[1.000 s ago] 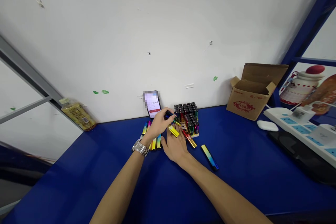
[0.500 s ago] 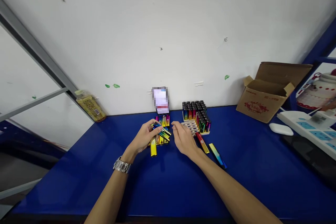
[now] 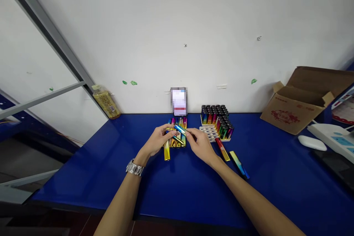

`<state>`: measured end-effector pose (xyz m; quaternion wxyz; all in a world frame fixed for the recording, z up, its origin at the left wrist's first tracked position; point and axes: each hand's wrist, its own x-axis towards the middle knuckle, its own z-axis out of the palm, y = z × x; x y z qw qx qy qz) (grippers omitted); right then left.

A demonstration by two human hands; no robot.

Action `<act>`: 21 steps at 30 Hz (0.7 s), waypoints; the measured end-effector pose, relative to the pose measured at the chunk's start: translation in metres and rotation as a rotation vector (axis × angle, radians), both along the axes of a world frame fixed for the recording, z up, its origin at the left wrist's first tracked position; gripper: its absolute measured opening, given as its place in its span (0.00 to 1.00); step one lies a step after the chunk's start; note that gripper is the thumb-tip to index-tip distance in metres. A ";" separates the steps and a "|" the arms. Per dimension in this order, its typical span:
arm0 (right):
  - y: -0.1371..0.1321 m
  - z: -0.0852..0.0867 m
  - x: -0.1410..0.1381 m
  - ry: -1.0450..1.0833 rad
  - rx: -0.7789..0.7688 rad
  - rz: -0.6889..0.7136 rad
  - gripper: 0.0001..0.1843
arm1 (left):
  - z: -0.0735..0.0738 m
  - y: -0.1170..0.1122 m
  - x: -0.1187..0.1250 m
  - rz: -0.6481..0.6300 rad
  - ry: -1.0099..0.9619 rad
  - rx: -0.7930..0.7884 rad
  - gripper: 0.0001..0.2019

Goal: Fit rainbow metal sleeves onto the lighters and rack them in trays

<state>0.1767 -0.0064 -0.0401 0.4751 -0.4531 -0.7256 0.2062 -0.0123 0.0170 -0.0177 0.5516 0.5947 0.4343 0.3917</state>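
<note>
Head view: the right hand (image 3: 201, 146) has come across from the tray (image 3: 208, 132); its fingers now pinch a blue lighter (image 3: 180, 129) at the bundle of lighters (image 3: 174, 141) gripped by the left hand (image 3: 157, 142), sorting continuing; blue surface (image 3: 193, 191), phone (image 3: 179, 101) against the white wall, cardboard box (image 3: 298, 107) to the right

Scene bright, light soft and even, source seems overhead. White wall (image 3: 193, 14) well lit, no hard shadow on it. Blue table (image 3: 193, 199) glossy, pale reflection of wall on its left part. Faint soft shadow under left hand (image 3: 157, 142) and right hand (image 3: 201, 145). Small glints on metallic lighters (image 3: 177, 138). Phone screen (image 3: 179, 101) pixelated. Wide-angle distortion: straight lines lean outward toward borders. Centre sharp, corners softer.
</note>
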 end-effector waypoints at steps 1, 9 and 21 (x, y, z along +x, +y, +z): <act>0.000 0.000 0.001 0.020 0.000 -0.040 0.16 | 0.000 0.001 -0.004 0.033 0.005 0.004 0.20; -0.009 0.003 -0.006 0.117 -0.217 0.065 0.16 | 0.000 -0.009 -0.039 0.138 0.075 0.049 0.21; -0.071 0.010 -0.048 -0.646 -0.282 0.020 0.17 | -0.018 -0.035 -0.067 0.208 0.185 -0.042 0.23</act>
